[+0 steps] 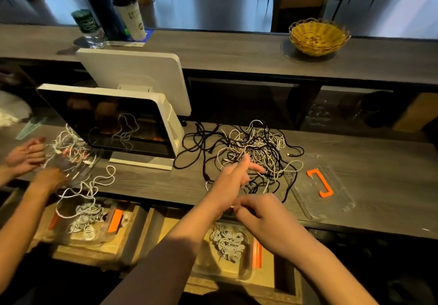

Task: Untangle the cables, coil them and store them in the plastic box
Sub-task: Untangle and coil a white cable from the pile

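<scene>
Head view: two hands low at centre, over the near edge of the tabletop (142, 181).
Left grip (233, 181): index finger and thumb stretched out toward the cable tangle, other fingers curled; a thin white cable end seems pinched near the palm, though blur makes it hard to tell.
Right grip (263, 212): fingers curled, tips meeting the left wrist area, apparently pinching the same white cable; not plainly visible.
Cable tangle (256, 153): black and white cables knotted together, lying on the tabletop just beyond the left grip's fingertips.
Plastic box (246, 271): clear, with an orange latch, directly below both grips in an open wooden drawer; coiled white cables (227, 243) inside.
Lid (341, 200): clear, with an orange handle, flat on the tabletop right of the right grip.
Monitor (113, 124): white-framed, dark screen, left of and beyond the left grip.
Second person's hands (28, 157): far left of the grips, busy with another white cable bundle and a clear box; blurred.
Wicker basket (318, 36): on the raised ledge, well beyond the grips.
</scene>
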Motion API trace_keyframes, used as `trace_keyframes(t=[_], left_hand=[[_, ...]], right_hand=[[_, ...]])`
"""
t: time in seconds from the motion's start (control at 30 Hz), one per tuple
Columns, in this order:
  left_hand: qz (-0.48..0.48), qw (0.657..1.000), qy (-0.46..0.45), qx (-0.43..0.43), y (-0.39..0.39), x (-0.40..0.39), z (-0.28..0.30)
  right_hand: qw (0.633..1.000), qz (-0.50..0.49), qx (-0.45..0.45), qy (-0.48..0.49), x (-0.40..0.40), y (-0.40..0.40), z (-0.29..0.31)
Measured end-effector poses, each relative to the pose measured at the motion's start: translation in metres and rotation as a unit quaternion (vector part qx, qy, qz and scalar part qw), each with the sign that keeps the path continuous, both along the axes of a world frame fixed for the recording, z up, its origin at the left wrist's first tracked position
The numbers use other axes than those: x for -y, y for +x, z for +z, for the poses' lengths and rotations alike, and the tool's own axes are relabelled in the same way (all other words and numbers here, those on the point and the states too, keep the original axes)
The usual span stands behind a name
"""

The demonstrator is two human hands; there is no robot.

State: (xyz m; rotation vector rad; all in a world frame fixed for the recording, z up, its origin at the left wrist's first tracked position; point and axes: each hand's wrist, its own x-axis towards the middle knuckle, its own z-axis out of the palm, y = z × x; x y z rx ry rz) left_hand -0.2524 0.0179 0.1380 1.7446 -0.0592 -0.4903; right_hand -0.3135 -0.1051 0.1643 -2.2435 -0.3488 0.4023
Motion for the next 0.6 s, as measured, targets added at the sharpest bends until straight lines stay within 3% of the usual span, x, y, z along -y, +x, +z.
trace_keyframes(t=[0.23, 0.37, 0.43, 0.6], left_hand=[[-0.095, 0.964, -0.133, -0.207, -0.018, 0.010, 0.006], [-0.152, 0.935, -0.177, -0.266, -0.025, 0.009, 0.014], [-0.206, 0.922, -0.185, -0.270, -0.026, 0.006, 0.016], [-0.310, 0.928, -0.127, -0.166, -0.031, -0.003, 0.022]], right_hand=[[0.991, -0.075, 0.110, 0.013, 0.024, 0.005, 0.009], [0.969, -0.150, 0.195, -0.022, 0.041, 0.011, 0.016], [0.958, -0.173, 0.225, -0.033, 0.050, 0.014, 0.018], [0.949, -0.207, 0.236, -0.015, 0.063, 0.018, 0.025]])
